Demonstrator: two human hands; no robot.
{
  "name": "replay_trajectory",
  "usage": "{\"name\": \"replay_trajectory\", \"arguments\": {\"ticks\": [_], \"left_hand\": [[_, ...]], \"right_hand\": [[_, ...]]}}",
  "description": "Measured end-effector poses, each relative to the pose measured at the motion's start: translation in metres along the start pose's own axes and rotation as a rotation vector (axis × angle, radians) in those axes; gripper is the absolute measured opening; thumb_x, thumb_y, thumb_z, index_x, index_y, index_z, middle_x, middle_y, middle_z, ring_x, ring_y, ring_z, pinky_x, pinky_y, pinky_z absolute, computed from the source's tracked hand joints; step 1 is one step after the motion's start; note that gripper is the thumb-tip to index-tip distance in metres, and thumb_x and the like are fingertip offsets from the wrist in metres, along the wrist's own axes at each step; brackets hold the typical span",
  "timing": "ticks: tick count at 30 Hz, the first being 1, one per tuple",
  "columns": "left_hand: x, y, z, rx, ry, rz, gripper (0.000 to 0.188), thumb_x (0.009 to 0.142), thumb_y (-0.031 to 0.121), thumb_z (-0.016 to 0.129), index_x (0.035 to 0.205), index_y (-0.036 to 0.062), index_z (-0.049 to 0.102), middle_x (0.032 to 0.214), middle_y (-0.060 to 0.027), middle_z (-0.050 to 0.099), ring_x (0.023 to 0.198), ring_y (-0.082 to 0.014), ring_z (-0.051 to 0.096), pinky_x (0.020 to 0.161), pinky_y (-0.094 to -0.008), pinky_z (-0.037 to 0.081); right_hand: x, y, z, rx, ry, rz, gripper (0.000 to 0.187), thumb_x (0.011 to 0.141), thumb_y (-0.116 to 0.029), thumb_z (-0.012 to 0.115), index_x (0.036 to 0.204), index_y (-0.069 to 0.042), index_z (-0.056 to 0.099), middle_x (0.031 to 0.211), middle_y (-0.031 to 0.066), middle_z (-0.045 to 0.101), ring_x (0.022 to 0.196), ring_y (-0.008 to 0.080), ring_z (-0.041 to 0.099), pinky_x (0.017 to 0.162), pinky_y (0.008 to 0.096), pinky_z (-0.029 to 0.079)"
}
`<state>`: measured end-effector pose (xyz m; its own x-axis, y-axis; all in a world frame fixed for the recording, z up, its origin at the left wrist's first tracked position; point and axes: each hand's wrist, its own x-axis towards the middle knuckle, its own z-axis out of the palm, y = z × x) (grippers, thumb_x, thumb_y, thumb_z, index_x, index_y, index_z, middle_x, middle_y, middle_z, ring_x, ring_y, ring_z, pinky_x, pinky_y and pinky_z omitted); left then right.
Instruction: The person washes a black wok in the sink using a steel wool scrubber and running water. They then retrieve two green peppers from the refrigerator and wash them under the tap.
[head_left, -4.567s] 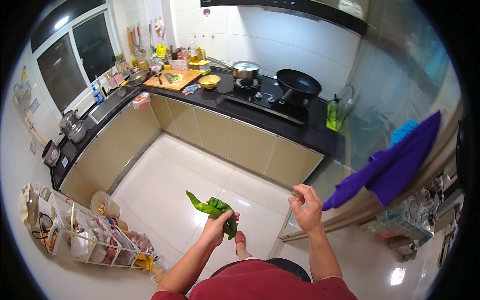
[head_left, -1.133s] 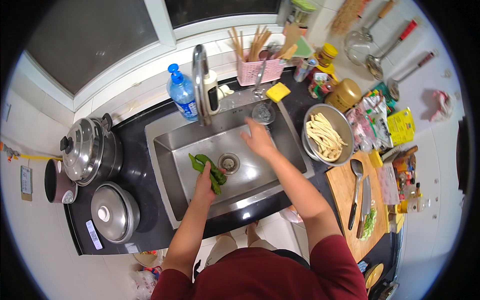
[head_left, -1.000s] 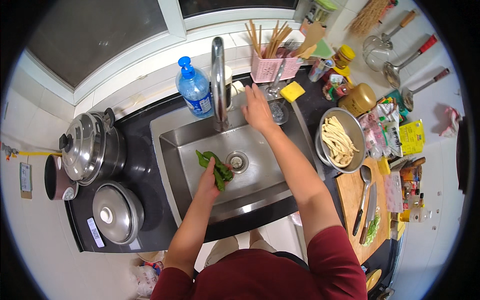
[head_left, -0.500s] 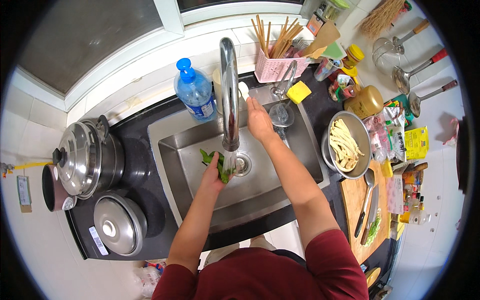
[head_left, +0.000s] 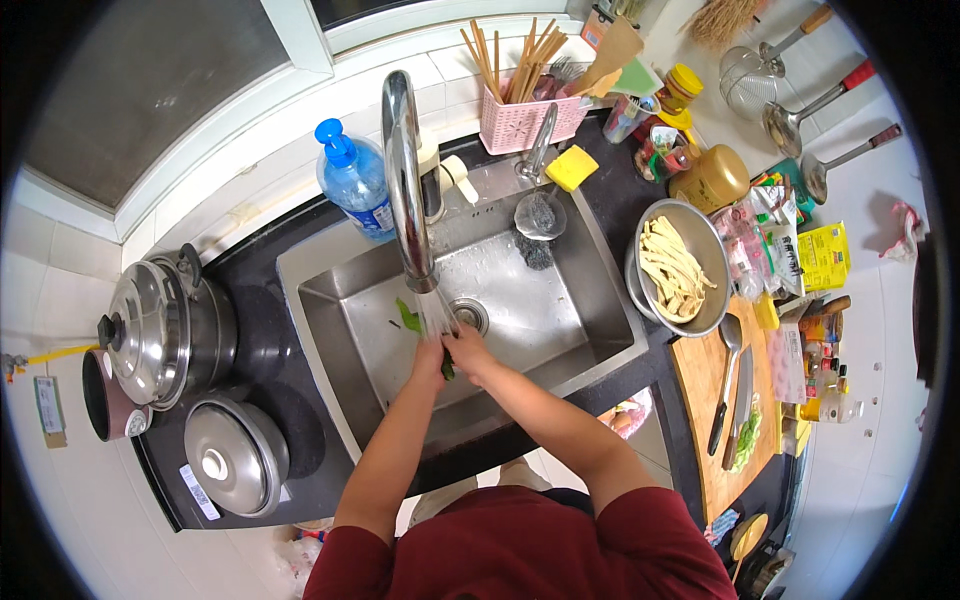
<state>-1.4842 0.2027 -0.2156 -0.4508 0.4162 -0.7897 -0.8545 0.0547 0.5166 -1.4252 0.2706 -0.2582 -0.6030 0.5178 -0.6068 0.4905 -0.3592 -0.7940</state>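
Observation:
Both hands are together low in the sink (head_left: pixel 530 345), under water running from the tall chrome faucet (head_left: pixel 402 180). My left hand (head_left: pixel 428 358) is closed around green peppers (head_left: pixel 408 316), long and glossy, whose ends stick out above and below the fingers. Pressed against it from the right, my right hand (head_left: pixel 468 353) has its fingers curled in on the same peppers. The water stream (head_left: pixel 435 312) and the hands hide much of the peppers. Just beyond the right hand lies the round drain (head_left: pixel 469 314).
Behind the sink stand a blue pump bottle (head_left: pixel 355 180), the white faucet lever (head_left: pixel 459 180), a pink chopstick basket (head_left: pixel 530 122) and a yellow sponge (head_left: pixel 572 168). At right are a metal bowl of pale strips (head_left: pixel 715 250) and a cutting board with a knife (head_left: pixel 742 405). Lidded pots (head_left: pixel 150 325) stand left.
My right hand has come down from the faucet lever to the peppers in my left hand. Water now runs in a fuller stream. The view has shifted slightly.

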Motion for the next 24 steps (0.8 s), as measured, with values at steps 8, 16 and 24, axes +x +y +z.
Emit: {"name": "replay_trajectory", "arguments": {"ticks": [8, 16, 24], "left_hand": [[0.038, -0.022, -0.017, -0.02, 0.068, 0.167, 0.035, 0.089, 0.032, 0.061, 0.111, 0.0054, 0.056, 0.096, -0.0066, 0.061, 0.079, -0.0185, 0.061, 0.06, -0.0352, 0.051], [0.014, -0.013, -0.008, 0.157, 0.008, 0.167, 0.043, 0.092, 0.035, 0.054, 0.114, -0.0021, 0.054, 0.105, -0.0103, 0.062, 0.092, -0.0207, 0.06, 0.075, -0.0352, 0.049], [0.002, -0.02, 0.0, 0.24, 0.037, 0.197, 0.041, 0.091, 0.04, 0.056, 0.107, 0.0019, 0.057, 0.097, -0.0079, 0.062, 0.088, -0.0162, 0.059, 0.074, -0.034, 0.048]], "right_hand": [[-0.03, -0.034, -0.017, 0.536, -0.089, 0.285, 0.014, 0.082, -0.01, 0.057, 0.093, -0.002, 0.057, 0.082, 0.0075, 0.059, 0.07, 0.0196, 0.059, 0.049, 0.0332, 0.046], [-0.037, -0.031, -0.038, 0.498, -0.306, 0.275, 0.016, 0.08, -0.011, 0.069, 0.09, -0.003, 0.06, 0.072, 0.0059, 0.058, 0.059, 0.0146, 0.057, 0.047, 0.031, 0.045], [-0.034, -0.024, -0.043, 0.56, -0.068, 0.249, 0.013, 0.08, -0.003, 0.066, 0.09, -0.001, 0.059, 0.071, 0.008, 0.059, 0.057, 0.0158, 0.056, 0.044, 0.0304, 0.043]]}}
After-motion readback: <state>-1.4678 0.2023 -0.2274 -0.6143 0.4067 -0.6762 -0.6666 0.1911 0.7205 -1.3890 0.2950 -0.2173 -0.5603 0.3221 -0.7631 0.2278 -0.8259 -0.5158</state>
